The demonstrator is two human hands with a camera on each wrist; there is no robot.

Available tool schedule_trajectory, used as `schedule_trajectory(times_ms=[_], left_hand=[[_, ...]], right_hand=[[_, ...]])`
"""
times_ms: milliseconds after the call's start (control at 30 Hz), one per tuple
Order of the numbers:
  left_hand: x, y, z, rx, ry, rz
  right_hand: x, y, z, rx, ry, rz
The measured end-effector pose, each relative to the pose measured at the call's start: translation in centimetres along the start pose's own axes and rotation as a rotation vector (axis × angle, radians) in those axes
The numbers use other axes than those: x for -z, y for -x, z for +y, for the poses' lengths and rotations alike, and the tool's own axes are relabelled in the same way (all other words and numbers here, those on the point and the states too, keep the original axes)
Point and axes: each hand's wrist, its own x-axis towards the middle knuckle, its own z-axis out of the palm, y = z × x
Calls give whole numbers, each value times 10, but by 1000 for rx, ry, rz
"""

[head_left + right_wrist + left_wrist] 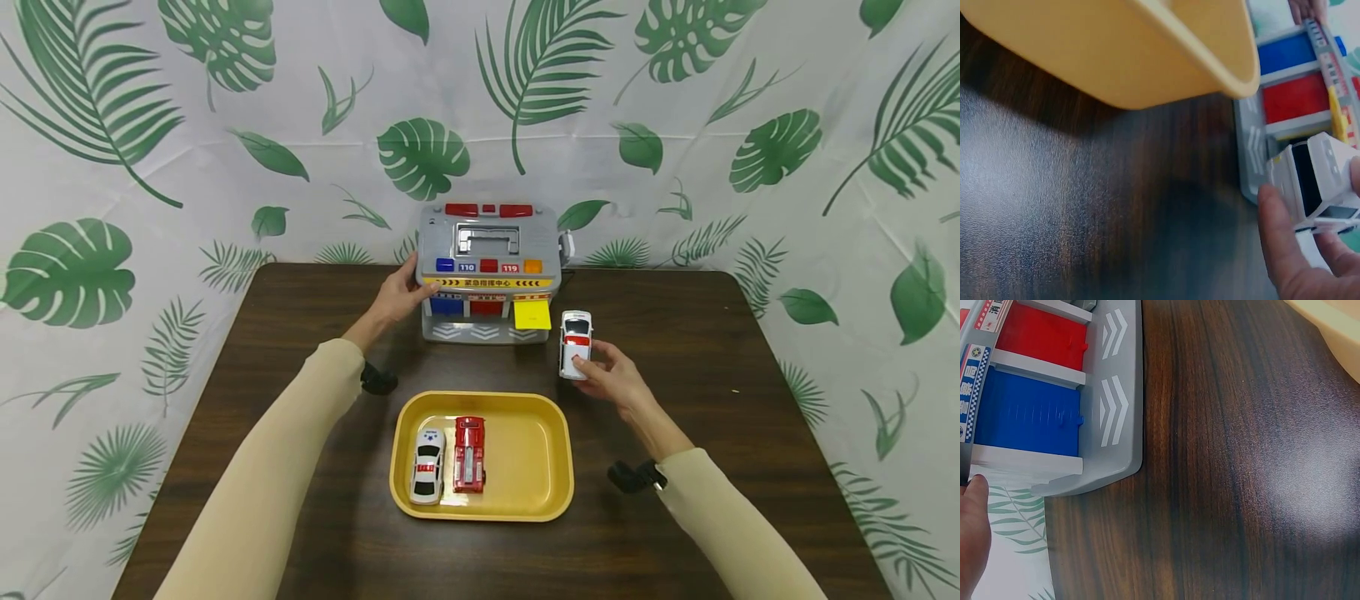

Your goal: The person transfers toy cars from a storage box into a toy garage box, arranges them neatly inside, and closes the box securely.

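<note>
A grey toy garage (488,250) stands at the back of the table, with a blue door (1029,412), a red door (1044,336) and a raised yellow door (532,315). My left hand (397,297) holds its left side, the thumb on the front edge; the other fingers are partly hidden. In my right hand (617,379) is a white toy ambulance (576,344) with a red band, pinched between thumb and fingers near the garage's right front corner. The right wrist view shows the ambulance (1313,178) in front of the yellow door, with fingertips on its sides.
A yellow tray (528,513) sits nearer me on the dark wooden table (690,333). Inside it lie a white toy police car (427,467) and a red toy fire truck (469,455). A leaf-patterned cloth (315,192) hangs behind the table.
</note>
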Motion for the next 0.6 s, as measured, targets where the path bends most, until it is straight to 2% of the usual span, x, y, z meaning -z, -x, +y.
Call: schedule_trajectory(times_ms=[133, 333, 600], left_hand=[[0, -1, 0, 8, -13, 3], [-1, 0, 0, 16, -9, 0], [-1, 2, 1, 31, -22, 5]], right_hand=[[-1, -10, 2, -52, -38, -41], [-4, -22, 4, -115, -34, -61], [-9, -36, 7, -121, -34, -85]])
